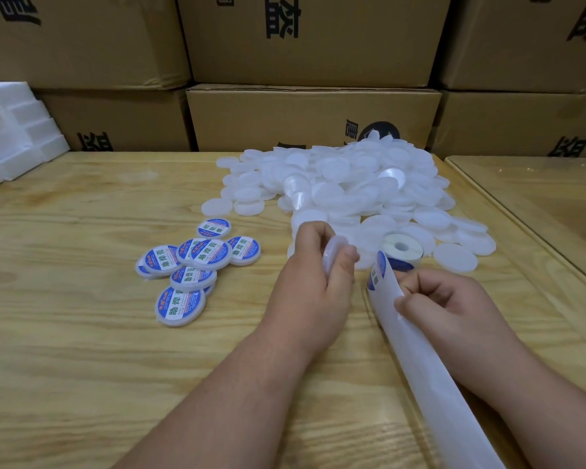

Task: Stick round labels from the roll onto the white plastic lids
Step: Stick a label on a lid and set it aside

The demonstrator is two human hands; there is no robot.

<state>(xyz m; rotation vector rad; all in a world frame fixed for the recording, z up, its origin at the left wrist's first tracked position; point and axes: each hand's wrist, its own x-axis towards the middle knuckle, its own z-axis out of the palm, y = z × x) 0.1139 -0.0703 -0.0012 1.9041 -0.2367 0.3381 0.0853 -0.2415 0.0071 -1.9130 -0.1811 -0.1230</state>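
One plain white round plastic lid [333,255] held on edge in left hand [313,286], thumb and curled fingers pinching its rim; flat face turned toward right hand, probably so a label can go straight on. Just right of it, one round blue-and-white label [377,273] standing half-peeled at the fold of a long translucent white backing strip [420,340]. Strip pinched by right hand [444,306], fingers curled over its edge, likely bent back to lift the label's rim free. Used strip trailing down past right wrist, out of frame. Just beyond right hand's knuckles, small white label roll [401,249] lying flat, close enough to feed without reaching. Beyond both hands, large loose heap of blank white lids [345,184], within left hand's grab. Left of left hand, small cluster of finished lids with blue labels [197,262], kept apart from blanks, seemingly to avoid mixing. All resting on pale wooden tabletop [82,333]. Far beyond, stacked brown cardboard cartons [312,113]; far left, white foam blocks [14,130].
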